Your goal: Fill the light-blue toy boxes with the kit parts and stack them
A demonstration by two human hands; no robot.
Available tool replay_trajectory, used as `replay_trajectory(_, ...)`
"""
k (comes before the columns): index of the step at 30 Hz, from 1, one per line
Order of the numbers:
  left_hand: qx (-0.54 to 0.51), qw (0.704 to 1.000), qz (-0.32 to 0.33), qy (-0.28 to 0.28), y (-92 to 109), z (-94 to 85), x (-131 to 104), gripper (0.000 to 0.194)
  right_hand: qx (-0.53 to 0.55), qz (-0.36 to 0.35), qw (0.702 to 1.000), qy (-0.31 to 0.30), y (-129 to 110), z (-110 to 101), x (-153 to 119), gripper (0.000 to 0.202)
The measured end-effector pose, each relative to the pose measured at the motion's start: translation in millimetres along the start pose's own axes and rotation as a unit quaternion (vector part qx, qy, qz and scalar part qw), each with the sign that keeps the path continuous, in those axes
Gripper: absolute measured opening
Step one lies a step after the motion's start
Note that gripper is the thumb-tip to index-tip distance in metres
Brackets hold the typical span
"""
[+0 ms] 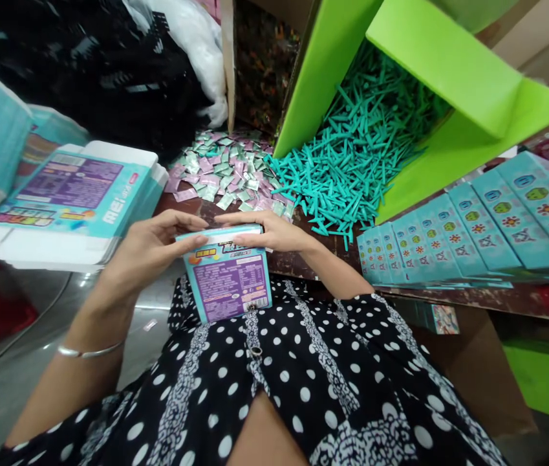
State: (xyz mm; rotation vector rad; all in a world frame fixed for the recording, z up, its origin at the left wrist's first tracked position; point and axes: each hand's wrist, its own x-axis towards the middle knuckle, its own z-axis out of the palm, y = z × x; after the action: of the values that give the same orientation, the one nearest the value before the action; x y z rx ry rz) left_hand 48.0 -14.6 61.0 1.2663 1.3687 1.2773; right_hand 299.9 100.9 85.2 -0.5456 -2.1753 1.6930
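Polka-dot dress (303, 388) lies nearest; above it, left hand (150, 249) and right hand (274, 234) grip 1 small teal carton (228, 275) upright. Loose top flap could pop open if fingers relax.

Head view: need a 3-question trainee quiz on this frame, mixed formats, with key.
1. True or false: both the left hand and the right hand grip the small teal box.
2. Multiple choice: what spills out of the green carton? A) white sachets B) teal plastic sticks C) red caps
3. Fill in: the stack of flat box blanks lies on the person's ___ side.

Key:
1. True. Both hands press on the top edge of the box, held upright over the lap.
2. B, the teal plastic sticks; a pile of small sachets lies beside them.
3. Left. The row of assembled boxes is on the right.
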Motion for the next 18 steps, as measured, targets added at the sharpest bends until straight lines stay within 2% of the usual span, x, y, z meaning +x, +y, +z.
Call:
replay_trajectory(2,0.031,0.999,0.043,0.012,3,2.0,0,0.021,-0.020,0.015,0.999,-0.047,-7,-7,4,0.047)
replay_trajectory(4,0.041,0.995,0.072,0.051,3,5.6,-2,0.013,-0.026,0.018,0.998,-0.055,-14,-11,8,0.045)
replay_trajectory(7,0.019,0.992,0.077,0.098,2,8.0,-5,0.009,-0.028,0.010,0.998,-0.054,-23,-13,11,0.046)
replay_trajectory(9,0.013,0.993,0.077,0.084,-1,5.5,-8,0.014,-0.034,0.009,0.997,-0.065,-27,-13,9,0.050)
replay_trajectory(14,-0.018,0.996,0.081,-0.034,-27,-2.9,-23,0.024,-0.107,-0.015,0.992,-0.065,-22,-3,-8,0.042)
replay_trajectory(16,-0.046,0.998,0.038,-0.032,-42,0.1,-32,0.034,-0.146,-0.023,0.987,-0.061,-17,4,-14,0.040)
replay_trajectory(18,-0.075,0.997,-0.002,0.005,-51,6.6,-39,0.033,-0.171,-0.029,0.983,-0.062,-18,7,-18,0.043)
